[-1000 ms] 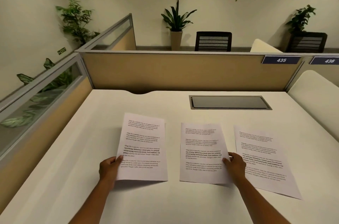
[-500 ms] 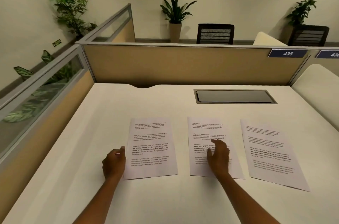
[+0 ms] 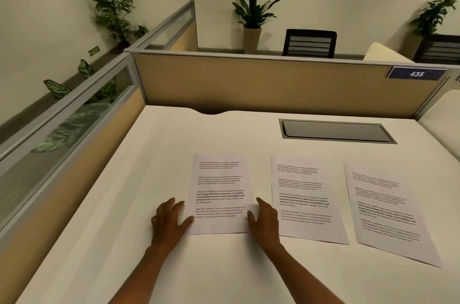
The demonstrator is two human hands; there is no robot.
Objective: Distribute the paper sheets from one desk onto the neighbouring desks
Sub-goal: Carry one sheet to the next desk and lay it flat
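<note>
Three white printed paper sheets lie flat in a row on the big white desk [image 3: 154,154]. The left hand [image 3: 169,221] and right hand [image 3: 265,220] rest open, one on each side of the left sheet [image 3: 220,194], fingers touching its edges, gripping nothing. The middle sheet [image 3: 306,199] and right sheet [image 3: 388,211] lie untouched.

A white table [image 3: 154,166] carries three printed sheets in a row: the left sheet [image 3: 220,194], the middle sheet [image 3: 305,199] and the right sheet [image 3: 384,214], apart from one another. Two hands rest flat on the table at the left sheet's edges. A dark hatch [image 3: 336,131] sits flush near the far edge.
</note>
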